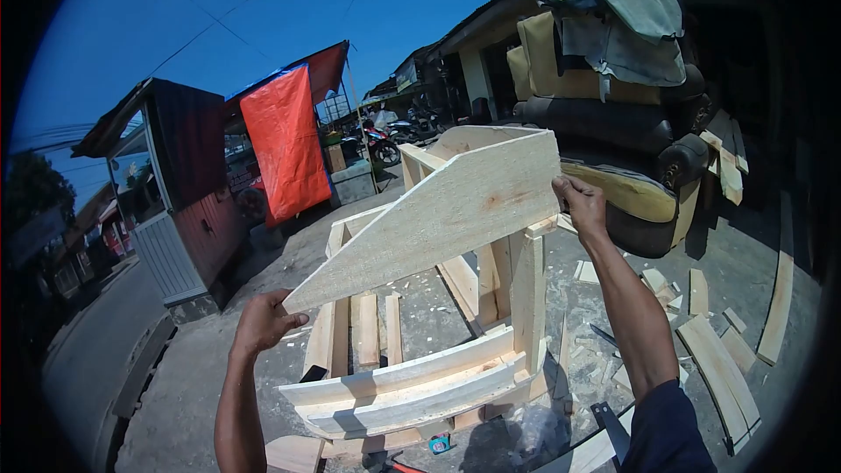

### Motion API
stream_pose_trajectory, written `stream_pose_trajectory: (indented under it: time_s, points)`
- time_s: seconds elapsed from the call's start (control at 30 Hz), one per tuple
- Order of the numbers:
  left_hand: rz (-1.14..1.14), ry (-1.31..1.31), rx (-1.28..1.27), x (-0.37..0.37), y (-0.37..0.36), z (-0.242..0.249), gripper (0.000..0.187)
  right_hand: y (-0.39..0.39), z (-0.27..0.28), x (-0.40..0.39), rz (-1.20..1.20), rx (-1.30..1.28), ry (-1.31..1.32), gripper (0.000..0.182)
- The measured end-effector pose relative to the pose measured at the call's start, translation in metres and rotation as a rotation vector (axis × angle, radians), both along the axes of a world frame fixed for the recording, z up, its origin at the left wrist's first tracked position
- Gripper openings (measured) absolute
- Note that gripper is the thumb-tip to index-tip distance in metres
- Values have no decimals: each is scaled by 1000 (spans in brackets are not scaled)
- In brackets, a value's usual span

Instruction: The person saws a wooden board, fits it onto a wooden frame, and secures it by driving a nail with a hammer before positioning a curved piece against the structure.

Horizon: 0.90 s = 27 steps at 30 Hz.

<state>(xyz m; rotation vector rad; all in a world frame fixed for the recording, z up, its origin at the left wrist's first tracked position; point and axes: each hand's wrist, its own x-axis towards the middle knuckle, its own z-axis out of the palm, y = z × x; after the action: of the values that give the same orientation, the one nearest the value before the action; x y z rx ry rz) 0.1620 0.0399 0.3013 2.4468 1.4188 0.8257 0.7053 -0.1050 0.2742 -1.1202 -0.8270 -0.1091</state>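
Note:
A pale plywood panel (447, 210), tapering to a point at the left and with a cut-off upper corner, is held up between my two hands. My left hand (259, 322) is closed on its narrow left tip, thumb and fingers gripping the edge. At the right edge, my right hand (585, 205) pinches the panel between thumb and fingers. Behind and below it stands a wooden frame (527, 298) with an upright post and curved rails (403, 378) at the base. The panel overlaps the upper frame and hides part of it.
A tape measure (440, 444) lies on the ground near the frame. Wood offcuts (720, 368) and scraps are strewn at the right, with a dark saw-like blade (611, 432) lower down. A worn sofa (604, 136) stands at the back right, an orange tarp (285, 144) hangs behind left.

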Motion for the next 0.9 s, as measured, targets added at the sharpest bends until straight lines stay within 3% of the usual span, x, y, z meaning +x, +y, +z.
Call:
stream_pose_trajectory:
  time_s: [0.2, 0.47, 0.9]
  points:
    - [23, 104, -115, -7, -2, 12, 44, 6, -2, 4, 48, 35, -20, 33]
    - [-7, -72, -124, -8, 8, -6, 40, 4, -2, 0, 75, 41, -2, 39]
    - [9, -81, -136, -6, 1, -1, 40, 5, -2, -3, 24, 34, 7, 35]
